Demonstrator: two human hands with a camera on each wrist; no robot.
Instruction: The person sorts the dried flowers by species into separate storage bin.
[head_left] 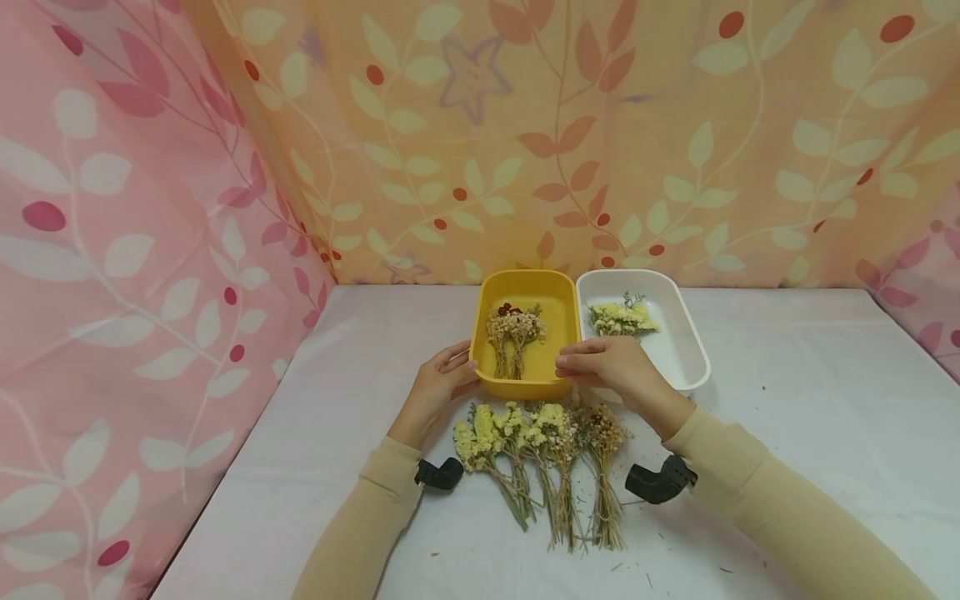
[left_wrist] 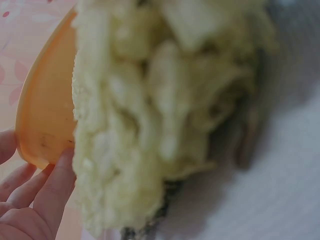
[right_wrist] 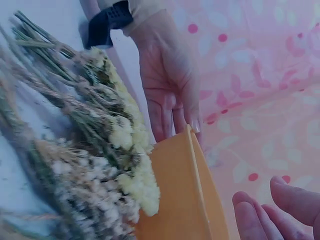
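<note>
My left hand (head_left: 441, 387) grips the yellow tray (head_left: 525, 389) at its front left corner, thumb at the rim and fingers against the outer wall. Inside that tray lie small bunches of dried flowers (head_left: 517, 329) with cream and dark red heads. My right hand (head_left: 615, 367) hovers by the tray's front right rim; in the right wrist view its fingers (right_wrist: 250, 220) and thumb stand apart from the tray with nothing between them. Just in front, several tied dried bunches lie in a row, among them a yellow bunch (head_left: 476, 437) and a brownish bunch (head_left: 602, 433).
Against the yellow tray's right side stands a white tray (head_left: 693, 350) holding yellow dried flowers (head_left: 622, 318). Bits of stem are scattered over the white tabletop (head_left: 795, 417). Patterned cloth (head_left: 525, 142) hangs behind and at the sides. Each wrist carries a black camera mount (head_left: 662, 480).
</note>
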